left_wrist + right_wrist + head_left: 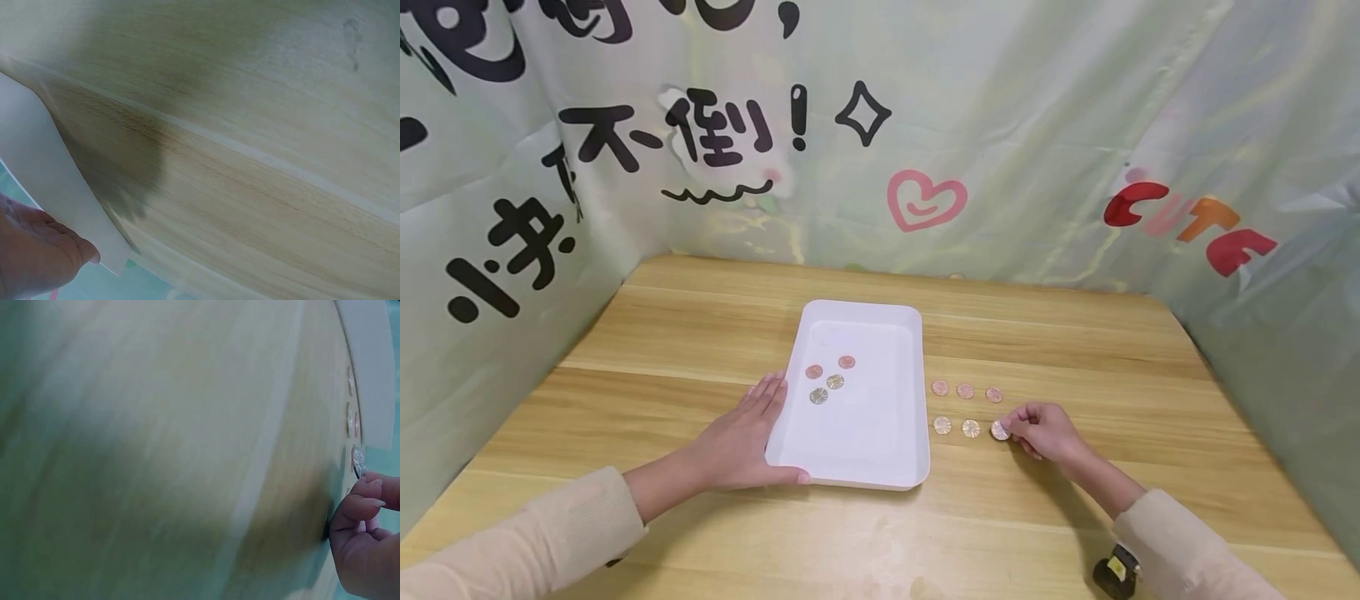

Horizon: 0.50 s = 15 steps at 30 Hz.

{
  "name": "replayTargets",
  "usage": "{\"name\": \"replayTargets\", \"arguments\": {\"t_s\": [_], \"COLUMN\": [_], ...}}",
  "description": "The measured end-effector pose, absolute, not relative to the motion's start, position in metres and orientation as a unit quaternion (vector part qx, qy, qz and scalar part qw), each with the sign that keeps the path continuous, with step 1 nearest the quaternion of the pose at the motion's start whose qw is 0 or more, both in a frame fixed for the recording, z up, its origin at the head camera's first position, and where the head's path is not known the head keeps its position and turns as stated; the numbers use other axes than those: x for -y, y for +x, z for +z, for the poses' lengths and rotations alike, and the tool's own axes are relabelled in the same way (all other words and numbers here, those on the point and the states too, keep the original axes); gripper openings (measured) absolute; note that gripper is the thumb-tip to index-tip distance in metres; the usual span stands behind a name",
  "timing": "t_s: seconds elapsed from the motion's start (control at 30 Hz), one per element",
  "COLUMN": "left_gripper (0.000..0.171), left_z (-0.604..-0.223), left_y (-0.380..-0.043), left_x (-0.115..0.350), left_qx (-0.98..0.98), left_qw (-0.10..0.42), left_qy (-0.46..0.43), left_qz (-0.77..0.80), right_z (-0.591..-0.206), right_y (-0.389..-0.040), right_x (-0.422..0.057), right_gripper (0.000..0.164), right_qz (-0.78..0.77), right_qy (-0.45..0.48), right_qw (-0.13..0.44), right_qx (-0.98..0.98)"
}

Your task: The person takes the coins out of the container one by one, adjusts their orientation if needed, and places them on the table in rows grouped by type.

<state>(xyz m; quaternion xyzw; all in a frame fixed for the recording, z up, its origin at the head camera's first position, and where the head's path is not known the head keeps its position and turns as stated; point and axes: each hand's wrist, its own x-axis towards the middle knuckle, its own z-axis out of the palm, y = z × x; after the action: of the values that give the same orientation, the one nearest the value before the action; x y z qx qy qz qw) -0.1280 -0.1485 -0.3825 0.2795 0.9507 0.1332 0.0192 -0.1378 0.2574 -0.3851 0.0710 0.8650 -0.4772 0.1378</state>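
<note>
My right hand (pixel 1043 431) pinches a silver coin (pixel 999 430) between thumb and fingertips, at the right end of the front row of coins. In the right wrist view this coin (pixel 358 462) stands tilted at the fingertips. Two more pale coins, one of them the middle coin (pixel 971 428), lie left of it. Behind them is a row of three copper-coloured coins (pixel 966 391). My left hand (pixel 737 437) rests along the left edge and near corner of a white tray (pixel 895 450), fingers spread. Inside the tray lie several coins, copper ones (pixel 847 362) and yellowish ones (pixel 835 382).
The wooden table (pixel 700 317) carries the tray and the coins. A printed cloth (pixel 1037 125) stands along its back and sides. The right wrist bears a small black device (pixel 1116 573) below the sleeve.
</note>
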Motion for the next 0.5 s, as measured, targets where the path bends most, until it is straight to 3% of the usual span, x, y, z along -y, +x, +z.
{"name": "replayTargets", "arguments": {"t_s": [0.5], "left_gripper": [0.118], "left_z": [-0.3822], "left_y": [-0.1281], "left_x": [0.1486], "left_qx": [-0.95], "left_qw": [0.018], "left_qy": [0.281], "left_qz": [0.137], "right_z": [-0.3882], "right_y": [-0.1388], "right_x": [-0.2562], "right_gripper": [0.015], "right_qz": [-0.429], "right_qy": [0.085], "right_qw": [0.124], "right_qx": [-0.891]}}
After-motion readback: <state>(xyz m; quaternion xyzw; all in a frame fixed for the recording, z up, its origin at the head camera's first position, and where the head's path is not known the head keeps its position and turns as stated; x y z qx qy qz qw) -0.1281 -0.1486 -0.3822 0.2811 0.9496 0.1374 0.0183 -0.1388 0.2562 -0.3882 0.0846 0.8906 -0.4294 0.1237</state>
